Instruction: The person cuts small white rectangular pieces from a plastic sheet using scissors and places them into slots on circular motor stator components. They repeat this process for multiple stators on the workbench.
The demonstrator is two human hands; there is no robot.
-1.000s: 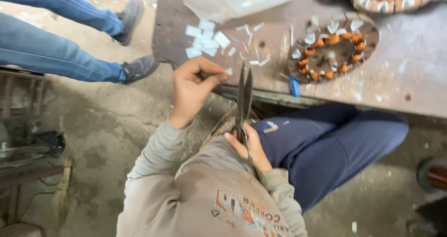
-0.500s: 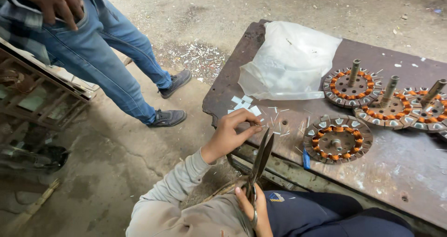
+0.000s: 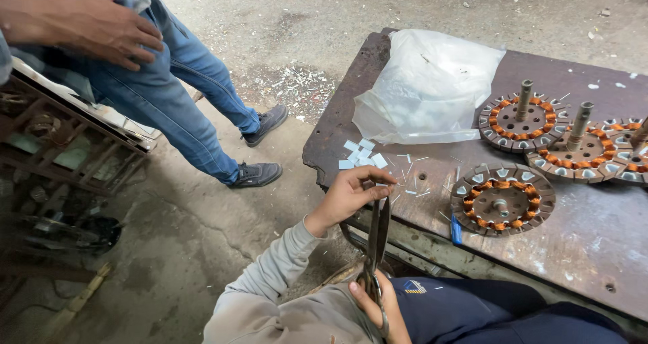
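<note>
My left hand (image 3: 347, 195) reaches out in a grey sleeve and pinches something small at the tips of long metal scissors (image 3: 376, 239). What sits between its fingers is too small to tell. My right hand (image 3: 375, 305) grips the scissor handles low over my lap, blades pointing up toward the table edge. A small pile of white cut paper pieces (image 3: 361, 155) lies on the rusty metal table (image 3: 594, 239) just beyond my left hand. A round stator with copper windings (image 3: 503, 199) lies flat to the right of the scissors.
Two more stators with upright shafts (image 3: 523, 118) (image 3: 577, 151) and a clear plastic bag (image 3: 425, 91) sit farther back. A small blue tool (image 3: 456, 229) lies at the table's near edge. Another person in jeans (image 3: 169, 94) stands left, beside a cluttered metal rack (image 3: 61, 162).
The view has swung up and left, bringing more of the table and the standing person's hand into sight. My hands keep the same hold on the scissors.
</note>
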